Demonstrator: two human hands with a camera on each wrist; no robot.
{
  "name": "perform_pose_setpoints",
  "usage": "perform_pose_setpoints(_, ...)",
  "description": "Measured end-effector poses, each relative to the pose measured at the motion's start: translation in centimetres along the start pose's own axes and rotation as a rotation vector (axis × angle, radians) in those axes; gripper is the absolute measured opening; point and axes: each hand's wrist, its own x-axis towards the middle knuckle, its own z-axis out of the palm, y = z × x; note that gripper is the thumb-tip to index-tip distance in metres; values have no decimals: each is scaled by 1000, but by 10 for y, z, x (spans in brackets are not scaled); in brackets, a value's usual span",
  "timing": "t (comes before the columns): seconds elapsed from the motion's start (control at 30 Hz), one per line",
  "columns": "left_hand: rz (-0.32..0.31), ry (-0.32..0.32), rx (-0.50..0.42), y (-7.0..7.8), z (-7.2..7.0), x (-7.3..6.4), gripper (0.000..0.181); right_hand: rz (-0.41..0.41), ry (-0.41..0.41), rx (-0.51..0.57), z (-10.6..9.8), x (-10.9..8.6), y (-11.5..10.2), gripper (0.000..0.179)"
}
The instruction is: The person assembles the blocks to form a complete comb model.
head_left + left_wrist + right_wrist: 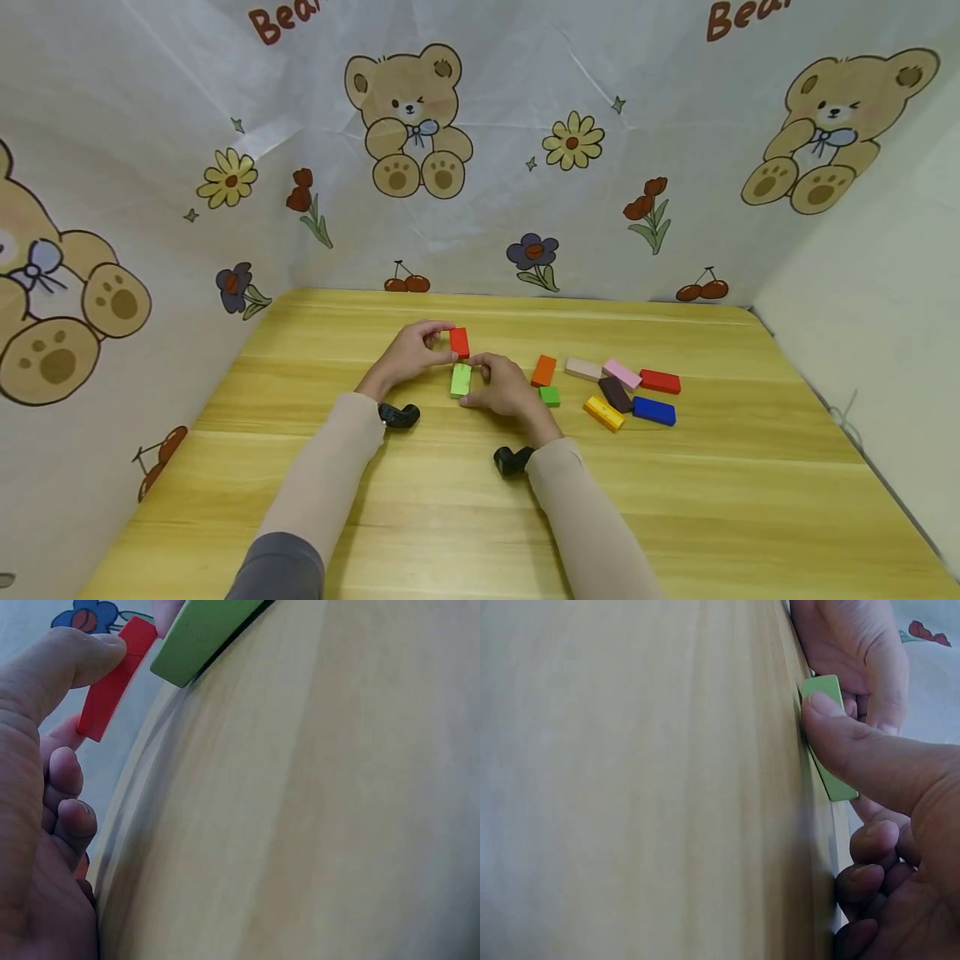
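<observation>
My left hand [408, 354] pinches a red block [459, 342] between thumb and fingers, above the back middle of the table. In the left wrist view the red block [118, 679] is tilted, with the thumb across its upper part. My right hand [506, 387] grips a light green block [461, 381] just in front of the red one. The right wrist view has its thumb pressed on the near face of the green block [832, 742], low by the tabletop. Its other fingers are curled, and the left hand [870, 645] appears right behind.
Right of the hands lie an orange block [543, 371], a small green block [550, 396], a beige block [583, 368], a pink block [622, 374], a dark brown block [616, 394], a yellow block [603, 413], a blue block [654, 410] and another red block [660, 382]. A bear-print cloth [480, 225] stands behind.
</observation>
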Motion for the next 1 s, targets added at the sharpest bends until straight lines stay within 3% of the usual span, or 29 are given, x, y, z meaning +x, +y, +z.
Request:
perform_pose_setpoints(0.43, -48, -22, 8, 4, 4, 6, 52, 53, 59, 85, 1, 0, 3, 68)
perform_pose_setpoints(0.73, -109, -87, 68, 14, 4, 9, 52, 68, 58, 104, 5, -1, 3, 70)
perform_pose_setpoints(1.0, -136, -142, 84, 17, 4, 13, 52, 27, 60, 83, 5, -1, 4, 69)
